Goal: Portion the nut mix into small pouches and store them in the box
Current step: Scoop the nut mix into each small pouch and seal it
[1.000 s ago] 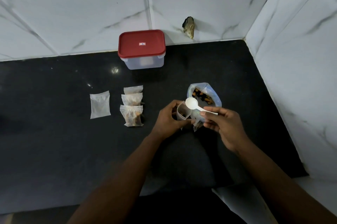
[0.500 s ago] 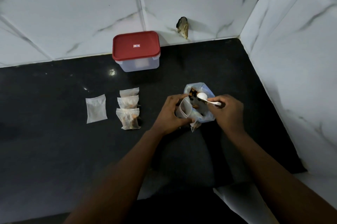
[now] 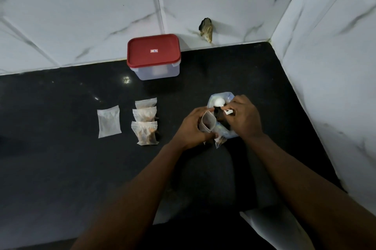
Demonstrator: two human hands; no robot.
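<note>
Right grip (image 3: 242, 117) has rolled over the nut-mix bag (image 3: 228, 96), fingers curled round the white spoon (image 3: 219, 101), and its bowl is now up at the bag's far rim. Left grip (image 3: 192, 125) still pinches the small pouch (image 3: 207, 122) open alongside. Box (image 3: 153, 70) unmoved at the table's (image 3: 61, 168) back, lid on.

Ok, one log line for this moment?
step: scooping | left hand: holds pouch open | right hand: spoon at nut-mix bag mouth | filled pouches: three on counter | box: lid on
</note>
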